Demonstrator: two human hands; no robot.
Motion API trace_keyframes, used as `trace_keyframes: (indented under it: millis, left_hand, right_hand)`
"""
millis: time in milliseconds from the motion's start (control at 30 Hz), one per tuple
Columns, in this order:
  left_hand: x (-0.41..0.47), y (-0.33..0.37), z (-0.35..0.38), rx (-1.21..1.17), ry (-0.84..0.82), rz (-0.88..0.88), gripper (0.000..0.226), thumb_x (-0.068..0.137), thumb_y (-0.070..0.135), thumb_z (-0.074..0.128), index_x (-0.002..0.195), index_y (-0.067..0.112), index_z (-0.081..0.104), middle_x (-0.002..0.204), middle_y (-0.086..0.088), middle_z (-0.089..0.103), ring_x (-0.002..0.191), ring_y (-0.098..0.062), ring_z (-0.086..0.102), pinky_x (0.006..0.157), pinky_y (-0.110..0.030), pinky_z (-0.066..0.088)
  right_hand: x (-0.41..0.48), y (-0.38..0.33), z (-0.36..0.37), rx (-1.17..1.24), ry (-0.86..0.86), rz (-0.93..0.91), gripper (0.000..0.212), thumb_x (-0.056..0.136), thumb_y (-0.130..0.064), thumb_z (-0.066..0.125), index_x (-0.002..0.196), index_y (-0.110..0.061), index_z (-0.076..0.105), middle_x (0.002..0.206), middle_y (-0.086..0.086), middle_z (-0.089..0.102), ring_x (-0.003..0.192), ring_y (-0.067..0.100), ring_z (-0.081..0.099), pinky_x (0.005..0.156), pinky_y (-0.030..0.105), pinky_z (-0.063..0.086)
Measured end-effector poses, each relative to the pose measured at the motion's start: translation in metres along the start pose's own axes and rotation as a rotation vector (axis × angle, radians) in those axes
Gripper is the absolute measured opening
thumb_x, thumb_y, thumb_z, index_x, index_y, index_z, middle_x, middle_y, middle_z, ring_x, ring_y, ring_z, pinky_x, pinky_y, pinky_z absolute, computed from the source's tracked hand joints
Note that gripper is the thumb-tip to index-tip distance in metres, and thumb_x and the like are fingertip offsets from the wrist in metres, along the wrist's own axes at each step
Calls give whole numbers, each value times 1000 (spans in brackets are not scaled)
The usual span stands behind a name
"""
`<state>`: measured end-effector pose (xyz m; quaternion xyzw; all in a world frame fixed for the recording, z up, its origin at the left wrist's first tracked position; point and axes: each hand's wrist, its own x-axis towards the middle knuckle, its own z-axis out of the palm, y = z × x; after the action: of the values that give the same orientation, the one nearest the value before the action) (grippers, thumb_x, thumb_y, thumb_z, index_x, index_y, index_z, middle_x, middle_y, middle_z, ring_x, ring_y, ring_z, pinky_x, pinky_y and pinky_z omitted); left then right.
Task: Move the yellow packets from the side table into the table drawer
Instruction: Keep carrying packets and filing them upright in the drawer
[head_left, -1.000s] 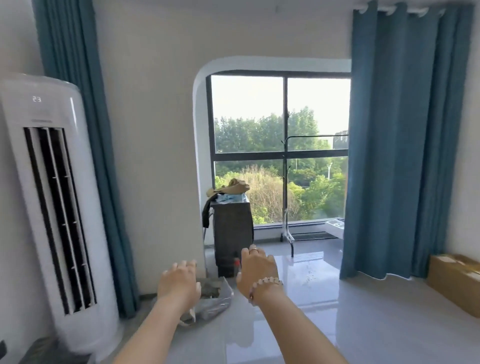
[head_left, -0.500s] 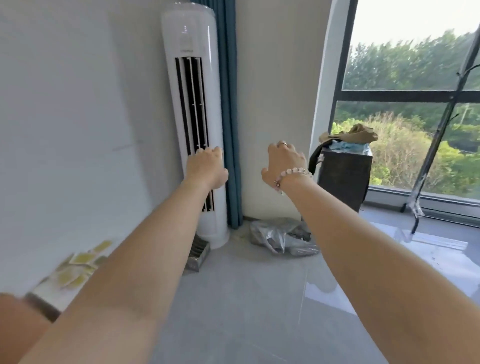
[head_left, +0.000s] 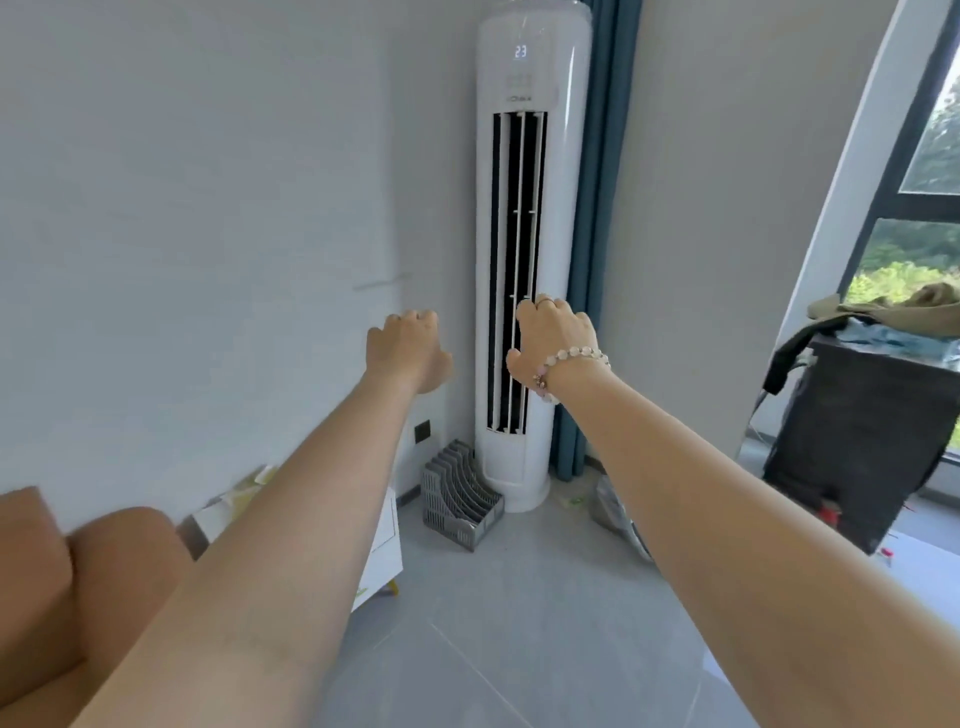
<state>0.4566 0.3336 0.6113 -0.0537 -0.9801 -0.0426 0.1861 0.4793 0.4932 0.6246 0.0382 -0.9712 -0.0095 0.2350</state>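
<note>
Within the last second the view had swung away from the window towards the corner of the room, so that the tall white tower air conditioner (head_left: 530, 260) now stood in the middle and the low white bench with a yellow foot (head_left: 385, 540) had come in at the lower left, beside a brown sofa cushion (head_left: 36, 571). That mattered for the task: the person had turned to face the pick-up place, and nothing had been lifted yet. The left hand (head_left: 408, 345) and the right hand (head_left: 553, 338), the latter with a pale bead bracelet (head_left: 571, 358) at its wrist, were both stretched out ahead at about the same height, backs to the camera, fingers loosely curled downward and holding nothing, much as they had been half a second before. The pale yellow flat packets (head_left: 254, 480) lay on top of the bench against the wall, but the left forearm covered most of them; only a blurred corner or two showed, so which way they pointed and how their long sides ran could not be told. A drawer could not be made out with certainty either. A grey slotted plastic file rack (head_left: 460, 499) stood on the floor between the bench and the air conditioner. By my judgement the reach down to the packets was the next step.
</note>
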Motion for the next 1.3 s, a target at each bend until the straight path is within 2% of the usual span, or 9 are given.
trace_keyframes:
  millis: [100,267,500,833,933,1100,1200,1300]
  left_hand:
    - [11,-14,17,8,-9,-63,36,93,25,44,126,12,46,126,-7,51,114,-27,46,83,-34,33]
    - [21,-48,48,47,-6,-168,39,95,33,43,128,13,45,127,-6,51,117,-26,46,86,-34,35]
    - [55,-151,74,114,-24,-332,43,96,38,41,132,13,44,130,-7,49,120,-27,44,90,-36,35]
    - [165,-300,123,180,-87,-425,45,97,38,39,134,14,41,133,-7,47,123,-27,42,93,-36,34]
    - [190,-326,149,180,-101,-416,45,96,38,40,134,14,42,132,-7,48,122,-27,43,91,-36,35]
    - [221,-359,194,205,-214,-444,46,97,39,39,135,13,41,133,-6,47,122,-26,43,92,-37,36]
    - [244,-382,218,193,-213,-464,45,97,38,39,135,14,41,132,-6,47,122,-25,43,91,-36,36]
    - [264,-409,248,192,-239,-543,44,97,38,39,134,13,42,131,-6,48,121,-26,44,91,-36,36]
  right_hand:
    - [24,-11,18,31,-5,-58,37,88,-22,49,123,-9,47,126,8,48,117,23,46,94,34,38]
    - [61,-50,61,99,-20,-185,40,91,-28,46,127,-10,46,128,8,48,119,23,45,95,34,37]
    - [125,-145,120,133,-43,-368,44,94,-36,42,129,-11,44,132,9,46,120,23,44,96,34,34]
    - [257,-261,215,184,-104,-430,42,93,-35,43,127,-11,45,128,8,47,117,23,46,93,34,35]
    - [283,-278,248,186,-126,-418,42,93,-34,42,128,-10,44,128,7,47,116,23,46,91,34,35]
    - [324,-299,298,163,-203,-448,42,93,-33,41,128,-10,44,129,8,46,116,23,45,92,34,35]
    - [354,-315,329,161,-218,-473,42,93,-33,41,128,-9,44,129,8,46,116,23,45,91,34,35]
    - [388,-339,362,180,-230,-530,42,93,-32,41,128,-9,44,129,8,46,116,23,45,91,33,35]
